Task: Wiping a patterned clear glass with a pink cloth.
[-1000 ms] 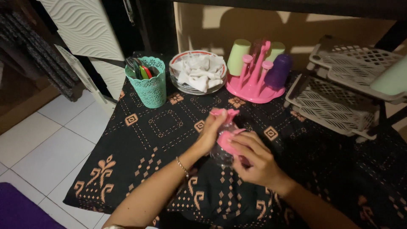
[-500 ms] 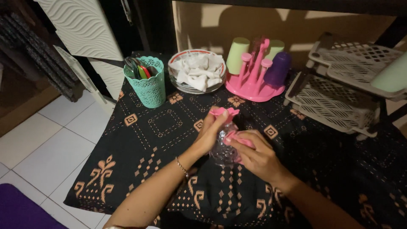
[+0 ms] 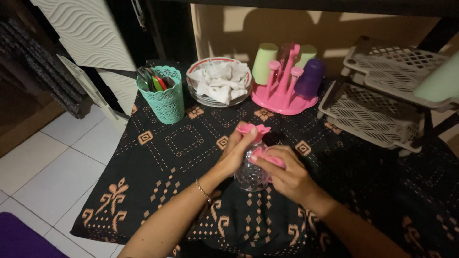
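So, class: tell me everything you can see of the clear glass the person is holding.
The clear glass looks like transparent glass with a bumpy, dimpled surface that catches the light. It is held above the dark patterned tablecloth, between the left hand and the right hand, and a pink cloth is draped over its upper part. Its rim is hidden.

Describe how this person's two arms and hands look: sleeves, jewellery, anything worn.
Both forearms are bare, with no sleeves in view. The left hand has a thin chain bracelet at the wrist. The right hand shows no bracelet, watch or glove. No rings can be made out in this dim light.
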